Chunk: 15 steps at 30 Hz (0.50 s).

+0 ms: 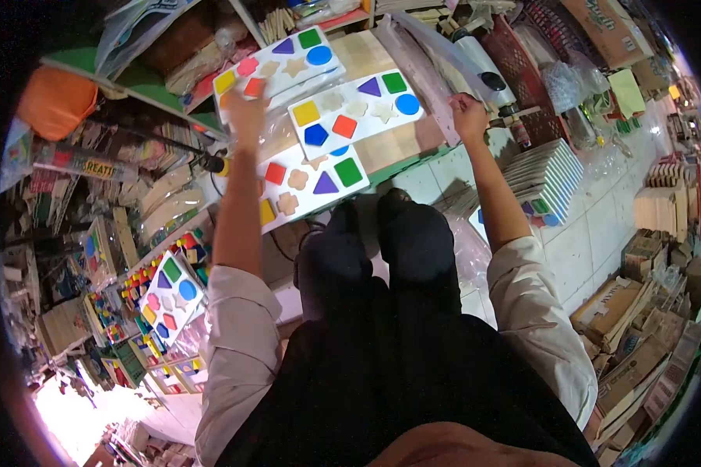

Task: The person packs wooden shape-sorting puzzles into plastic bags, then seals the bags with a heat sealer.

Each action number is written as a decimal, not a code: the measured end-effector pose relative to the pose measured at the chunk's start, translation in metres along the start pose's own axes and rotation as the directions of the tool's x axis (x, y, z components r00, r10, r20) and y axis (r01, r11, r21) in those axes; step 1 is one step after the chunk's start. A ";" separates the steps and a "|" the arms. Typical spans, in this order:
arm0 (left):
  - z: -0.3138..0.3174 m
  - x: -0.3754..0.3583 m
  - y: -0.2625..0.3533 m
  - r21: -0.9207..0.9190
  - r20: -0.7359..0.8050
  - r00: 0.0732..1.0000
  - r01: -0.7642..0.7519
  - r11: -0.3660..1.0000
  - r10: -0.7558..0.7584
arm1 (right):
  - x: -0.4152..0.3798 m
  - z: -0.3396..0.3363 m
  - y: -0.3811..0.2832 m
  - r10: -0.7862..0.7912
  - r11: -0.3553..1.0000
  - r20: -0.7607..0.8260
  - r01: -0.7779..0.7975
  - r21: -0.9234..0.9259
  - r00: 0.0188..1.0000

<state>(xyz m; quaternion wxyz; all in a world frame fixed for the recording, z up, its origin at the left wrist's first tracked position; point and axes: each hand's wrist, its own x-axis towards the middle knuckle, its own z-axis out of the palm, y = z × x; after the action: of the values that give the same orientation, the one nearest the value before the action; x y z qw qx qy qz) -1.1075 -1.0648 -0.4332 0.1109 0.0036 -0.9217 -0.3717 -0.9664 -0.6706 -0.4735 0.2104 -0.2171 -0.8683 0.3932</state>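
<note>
Three white shape-puzzle boards lie on the worktable before me. My left hand, blurred by motion, is over the left end of the far board, by its red square. I cannot make out its fingers. The middle board overlaps the near board. Colored pieces sit in some recesses; other star and flower recesses show bare wood. My right hand is closed at the table's right side, beside clear plastic wrapping. Anything between its fingertips is too small to name.
A stack of boards stands on the tiled floor at right. Another puzzle board rests among colored blocks at lower left. Cardboard pieces are piled at right. A red crate and shelves border the table.
</note>
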 end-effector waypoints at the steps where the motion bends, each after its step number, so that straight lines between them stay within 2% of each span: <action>1: 0.036 -0.020 0.000 -0.276 0.054 0.963 -0.240 0.931 0.264 | -0.010 -0.001 -0.007 -0.048 0.999 -0.061 0.049 0.011 0.997; 2: 0.041 -0.037 0.035 -0.372 0.338 0.784 -0.397 0.839 0.521 | -0.019 0.000 -0.015 -0.085 0.993 -0.107 0.075 -0.091 0.991; 3: 0.080 -0.061 0.059 -0.290 0.394 0.813 -0.332 0.897 0.428 | -0.026 0.004 -0.023 -0.091 0.993 -0.095 0.083 -0.085 0.991; 4: 0.086 -0.085 0.100 -0.502 0.632 0.729 0.124 0.856 0.265 | -0.034 0.009 -0.031 -0.172 0.985 -0.103 0.174 0.010 0.980; 5: 0.081 -0.107 0.140 -0.413 0.800 0.597 0.485 0.771 0.054 | -0.043 0.013 -0.041 -0.250 0.960 -0.119 0.262 0.103 0.961; 7: 0.094 -0.123 0.176 -0.408 0.871 0.489 0.771 0.489 -0.045 | -0.068 0.008 -0.072 -0.224 0.962 -0.069 0.232 0.143 0.972; 8: 0.108 -0.122 0.176 -0.408 0.871 0.489 0.769 0.491 -0.042 | -0.080 0.007 -0.077 -0.314 0.937 -0.140 0.331 0.116 0.939; 9: 0.131 -0.117 0.166 -0.461 0.802 0.597 0.655 0.599 -0.036 | -0.092 0.007 -0.082 -0.401 0.902 -0.207 0.424 0.081 0.892; 10: 0.135 -0.114 0.166 -0.492 0.720 0.694 0.523 0.696 -0.013 | -0.109 0.008 -0.087 -0.401 0.902 -0.211 0.425 0.080 0.891; 11: 0.137 -0.111 0.161 -0.493 0.720 0.694 0.521 0.697 -0.009 | -0.127 0.011 -0.091 -0.190 0.920 -0.141 0.226 0.320 0.972; 12: 0.124 -0.106 0.158 -0.656 0.562 0.827 0.449 0.607 -0.005 | -0.136 0.017 -0.091 0.011 0.851 -0.019 0.001 0.525 1.000; 13: 0.108 -0.100 0.155 -0.791 0.381 0.924 0.340 0.508 -0.025 | -0.139 0.032 -0.078 0.011 0.851 -0.023 0.003 0.526 1.000; 14: 0.087 -0.091 0.154 -0.763 0.381 0.924 0.324 0.559 -0.015 | -0.141 0.053 -0.057 0.207 0.683 0.275 -0.340 0.647 0.939; 15: 0.066 -0.082 0.156 -0.733 0.381 0.925 0.305 0.608 -0.005 | -0.138 0.070 -0.043 0.308 0.429 0.572 -0.648 0.630 0.760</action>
<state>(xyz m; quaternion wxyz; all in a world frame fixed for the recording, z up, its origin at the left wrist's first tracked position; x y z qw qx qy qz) -1.0296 -0.9001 -0.3887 -0.0932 -0.0279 -0.6683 -0.7375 -0.8998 -0.8123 -0.5092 -0.0076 -0.2620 -0.5157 0.8157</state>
